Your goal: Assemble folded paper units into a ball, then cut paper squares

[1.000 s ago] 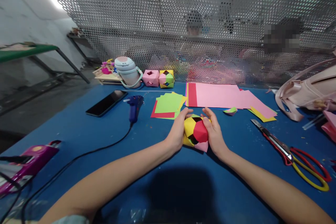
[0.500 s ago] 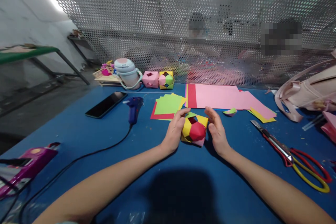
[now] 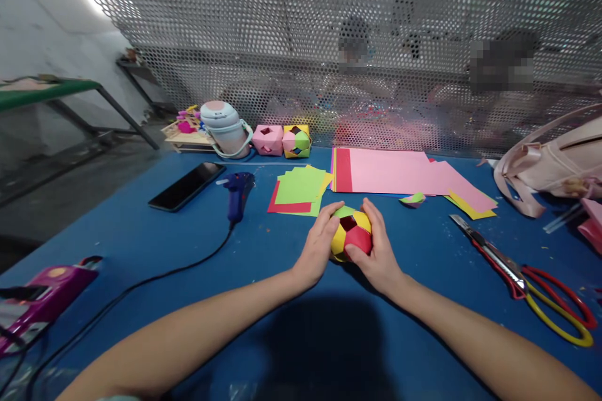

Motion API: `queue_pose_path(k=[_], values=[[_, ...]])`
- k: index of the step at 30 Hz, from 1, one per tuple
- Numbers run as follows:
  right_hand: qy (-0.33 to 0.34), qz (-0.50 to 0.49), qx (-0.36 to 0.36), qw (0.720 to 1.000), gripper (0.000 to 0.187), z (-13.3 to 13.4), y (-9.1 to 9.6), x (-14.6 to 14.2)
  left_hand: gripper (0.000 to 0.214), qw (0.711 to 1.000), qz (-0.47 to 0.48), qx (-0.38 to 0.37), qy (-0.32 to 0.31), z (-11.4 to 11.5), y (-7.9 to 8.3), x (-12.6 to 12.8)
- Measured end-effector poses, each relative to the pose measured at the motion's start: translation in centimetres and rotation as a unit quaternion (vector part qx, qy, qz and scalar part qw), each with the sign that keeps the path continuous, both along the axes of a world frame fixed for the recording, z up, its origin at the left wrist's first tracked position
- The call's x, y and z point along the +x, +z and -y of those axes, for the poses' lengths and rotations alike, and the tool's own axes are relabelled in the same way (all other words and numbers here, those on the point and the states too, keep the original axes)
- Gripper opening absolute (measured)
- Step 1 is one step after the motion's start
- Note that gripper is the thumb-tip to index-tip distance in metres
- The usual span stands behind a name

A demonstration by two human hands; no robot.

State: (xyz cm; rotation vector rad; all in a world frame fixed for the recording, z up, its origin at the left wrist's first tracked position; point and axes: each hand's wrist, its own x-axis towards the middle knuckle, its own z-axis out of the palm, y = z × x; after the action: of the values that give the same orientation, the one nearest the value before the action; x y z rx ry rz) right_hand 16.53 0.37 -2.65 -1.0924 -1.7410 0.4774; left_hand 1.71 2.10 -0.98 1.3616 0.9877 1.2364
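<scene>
Between my palms sits a folded paper ball (image 3: 358, 239) in yellow, red and green, with a dark diamond-shaped opening on top. My left hand (image 3: 318, 247) presses its left side, fingers curved along it. From the right, my right hand (image 3: 382, 257) wraps it, thumb across the red front panel. Parts of the ball's sides are hidden by my fingers. Just behind lies a loose stack of green, yellow and red paper squares (image 3: 301, 187). A small curled green and pink paper piece (image 3: 414, 200) rests to the right.
A blue glue gun (image 3: 239, 195) with its cord, a black phone (image 3: 188, 187) and a purple power strip (image 3: 51, 294) lie left. Two finished paper balls (image 3: 268, 140) stand by a bottle (image 3: 226, 128). Pink sheets (image 3: 390, 172) lie behind; a cutter (image 3: 470, 229) and scissors (image 3: 559, 307) lie right.
My right hand has closed in from beside the paper ball and now grips it, thumb on the front. The ball has turned slightly between my hands; its pink lower part no longer shows.
</scene>
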Motion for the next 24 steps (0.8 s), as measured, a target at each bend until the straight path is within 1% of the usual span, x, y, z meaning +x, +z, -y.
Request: queue_pose_path(k=[6,9,13,18,21,24], values=[[0.012,-0.02,-0.027,0.999,0.059,-0.3,0.5,0.3,0.044,0.999,-0.047,0.008,0.018,0.4,0.3,0.2],[0.018,-0.026,-0.037,0.999,0.054,-0.5,0.6,0.5,0.044,0.998,-0.066,0.02,0.014,0.3,0.4,0.2],[0.026,-0.039,-0.047,0.998,0.052,-0.7,0.6,0.9,0.047,0.997,-0.077,0.021,-0.01,0.0,0.4,0.0],[0.013,-0.053,-0.065,0.996,0.051,-0.8,0.8,0.8,0.05,0.997,-0.071,0.006,-0.011,-0.2,0.2,0.2],[0.019,-0.049,-0.063,0.997,0.053,-0.7,0.7,0.7,0.052,0.998,-0.067,0.002,-0.021,-0.2,0.1,0.1],[0.054,-0.022,-0.035,0.998,0.069,-0.8,0.6,1.5,0.059,0.995,-0.076,0.035,-0.048,-0.4,0.0,-0.5]])
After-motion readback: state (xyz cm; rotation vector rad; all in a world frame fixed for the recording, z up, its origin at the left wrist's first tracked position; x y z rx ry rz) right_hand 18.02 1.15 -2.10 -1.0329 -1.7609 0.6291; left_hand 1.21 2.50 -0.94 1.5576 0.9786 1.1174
